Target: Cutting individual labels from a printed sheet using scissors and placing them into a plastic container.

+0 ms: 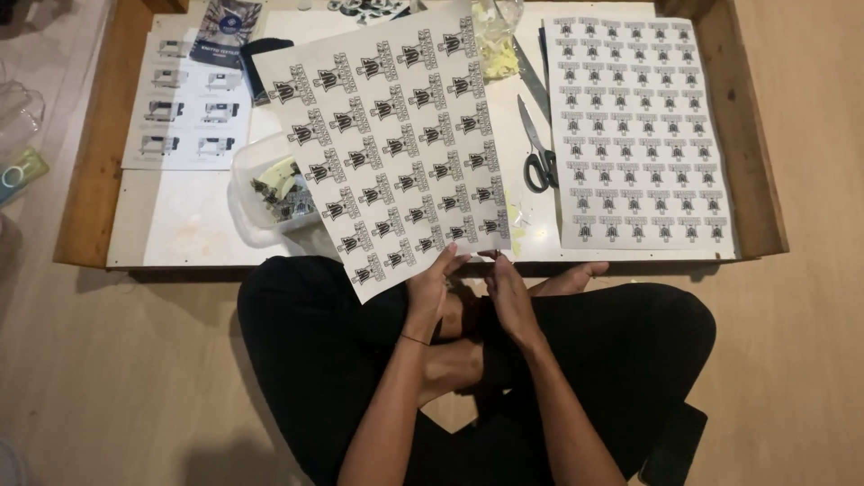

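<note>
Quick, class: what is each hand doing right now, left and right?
Left hand: closed on the lower edge of the sticker sheet.
Right hand: at the same edge of the sheet; whether it grips cannot be told.

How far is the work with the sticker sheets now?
Done: peeled backing scraps lie by the scissors, and a clear container holds small cut pieces. In hand: the left hand holds the bottom edge of a printed sheet, with the right hand at the same edge. Left: this sheet looks nearly full, and a second sheet lies untouched on the tray.
</note>
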